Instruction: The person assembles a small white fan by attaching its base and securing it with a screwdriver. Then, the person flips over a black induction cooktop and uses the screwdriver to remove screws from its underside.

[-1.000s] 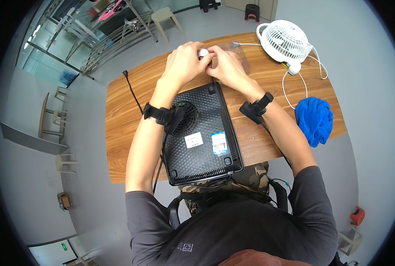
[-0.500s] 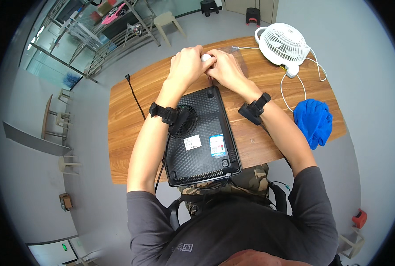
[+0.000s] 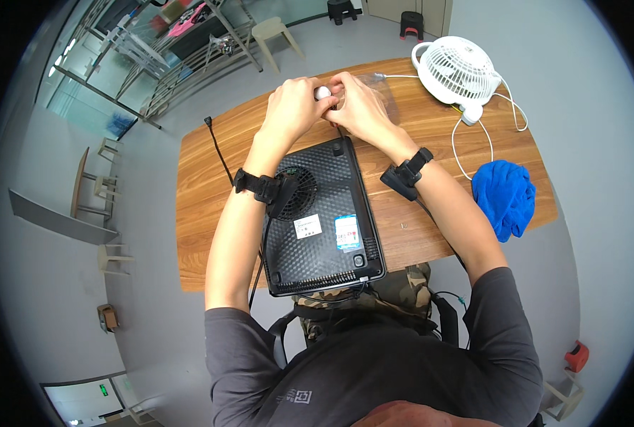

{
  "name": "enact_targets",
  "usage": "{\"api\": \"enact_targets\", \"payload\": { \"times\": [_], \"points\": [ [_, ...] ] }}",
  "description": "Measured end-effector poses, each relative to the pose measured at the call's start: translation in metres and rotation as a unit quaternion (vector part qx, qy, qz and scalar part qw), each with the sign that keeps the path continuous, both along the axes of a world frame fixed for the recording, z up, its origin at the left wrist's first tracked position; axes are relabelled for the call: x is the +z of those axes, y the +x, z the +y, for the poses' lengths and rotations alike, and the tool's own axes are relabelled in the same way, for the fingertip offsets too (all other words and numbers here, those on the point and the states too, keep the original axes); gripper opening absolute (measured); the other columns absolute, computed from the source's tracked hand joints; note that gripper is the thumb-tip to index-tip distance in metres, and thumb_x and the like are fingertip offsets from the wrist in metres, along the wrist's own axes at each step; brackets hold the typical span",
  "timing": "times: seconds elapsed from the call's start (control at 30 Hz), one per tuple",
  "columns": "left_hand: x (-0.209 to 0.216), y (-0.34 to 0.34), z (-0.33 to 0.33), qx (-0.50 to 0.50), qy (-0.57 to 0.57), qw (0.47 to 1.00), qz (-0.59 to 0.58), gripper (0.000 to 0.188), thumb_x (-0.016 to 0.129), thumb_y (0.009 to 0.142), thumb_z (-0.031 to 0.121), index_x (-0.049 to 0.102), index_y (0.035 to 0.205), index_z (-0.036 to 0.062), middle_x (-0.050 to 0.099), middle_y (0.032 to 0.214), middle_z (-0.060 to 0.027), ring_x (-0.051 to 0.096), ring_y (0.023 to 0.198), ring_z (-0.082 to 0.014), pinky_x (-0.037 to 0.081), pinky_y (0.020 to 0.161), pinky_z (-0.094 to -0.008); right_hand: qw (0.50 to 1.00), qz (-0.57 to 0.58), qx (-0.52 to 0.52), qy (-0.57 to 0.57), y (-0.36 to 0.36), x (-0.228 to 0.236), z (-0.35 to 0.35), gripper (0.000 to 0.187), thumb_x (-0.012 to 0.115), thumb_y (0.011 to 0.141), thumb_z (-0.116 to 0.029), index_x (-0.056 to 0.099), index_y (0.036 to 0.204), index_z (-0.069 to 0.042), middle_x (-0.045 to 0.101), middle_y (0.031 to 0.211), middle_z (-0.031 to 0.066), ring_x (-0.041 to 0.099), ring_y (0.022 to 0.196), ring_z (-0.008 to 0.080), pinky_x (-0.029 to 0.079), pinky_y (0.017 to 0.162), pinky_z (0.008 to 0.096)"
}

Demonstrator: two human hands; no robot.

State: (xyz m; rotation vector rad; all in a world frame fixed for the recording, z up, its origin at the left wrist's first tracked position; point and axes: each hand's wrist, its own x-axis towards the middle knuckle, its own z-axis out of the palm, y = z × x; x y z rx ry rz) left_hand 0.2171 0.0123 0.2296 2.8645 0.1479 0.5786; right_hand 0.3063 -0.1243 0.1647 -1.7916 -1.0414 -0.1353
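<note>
My left hand (image 3: 293, 107) is closed around a small thing with a white, rounded top (image 3: 322, 93), just past the far edge of a black induction cooker (image 3: 317, 249). My right hand (image 3: 363, 110) faces it, fingers curled in and thumb close to the same thing. What lies between the right fingers is mostly hidden. A thin dark piece shows below the hands, by the cooker's far corner. The cooker lies underside up, showing its round fan grille (image 3: 299, 193), feet and two labels.
A white fan (image 3: 459, 70) with a white cord stands at the far right. A blue cloth (image 3: 503, 198) is bunched at the right table edge. Clear plastic (image 3: 384, 96) lies beyond my right hand. A black plug cord (image 3: 218, 146) crosses the left side of the wooden table (image 3: 203, 213).
My fingers have loosened and parted slightly around the white-topped thing, which has shifted a little to the left. The cooker remains in place; the whole view has tilted slightly.
</note>
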Motion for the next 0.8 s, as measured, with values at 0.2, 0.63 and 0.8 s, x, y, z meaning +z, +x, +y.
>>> {"api": "enact_targets", "payload": {
  "times": [0.2, 0.63, 0.8],
  "points": [
    [0.002, 0.008, 0.002, 0.049, -0.001, 0.999, 0.013, 0.052, 0.08, 0.085, 0.052, 0.08, 0.097, 0.0016, 0.076, 0.084, -0.0195, 0.075, 0.084, -0.0389, 0.06, 0.077, -0.0466, 1.0, -0.02, -0.002, -0.004, 0.005, -0.004, 0.001, 0.034, 0.079, 0.084, -0.02, 0.068, 0.107, 0.003, 0.072, 0.103, 0.021, 0.07, 0.092, 0.0381, 0.056, 0.083, 0.0466],
    [0.004, 0.009, 0.008, -0.033, -0.007, 0.999, 0.011, 0.036, 0.079, 0.084, 0.033, 0.078, 0.104, 0.0028, 0.075, 0.097, -0.0209, 0.073, 0.093, -0.0397, 0.059, 0.084, -0.0469, 0.998, -0.04, -0.01, -0.05, -0.001, -0.003, 0.005, 0.047, 0.083, 0.082, -0.021, 0.061, 0.116, 0.003, 0.07, 0.107, 0.0232, 0.071, 0.098, 0.041, 0.057, 0.084, 0.0476],
    [0.006, 0.013, 0.004, 0.017, -0.027, 0.999, 0.035, 0.037, 0.079, 0.084, 0.037, 0.076, 0.096, 0.0026, 0.075, 0.093, -0.0198, 0.074, 0.089, -0.0389, 0.059, 0.08, -0.0463, 0.999, 0.017, 0.029, -0.024, 0.008, -0.002, 0.004, 0.049, 0.083, 0.083, -0.017, 0.057, 0.12, 0.004, 0.072, 0.105, 0.0265, 0.072, 0.098, 0.0432, 0.057, 0.085, 0.0479]
  ]
}}
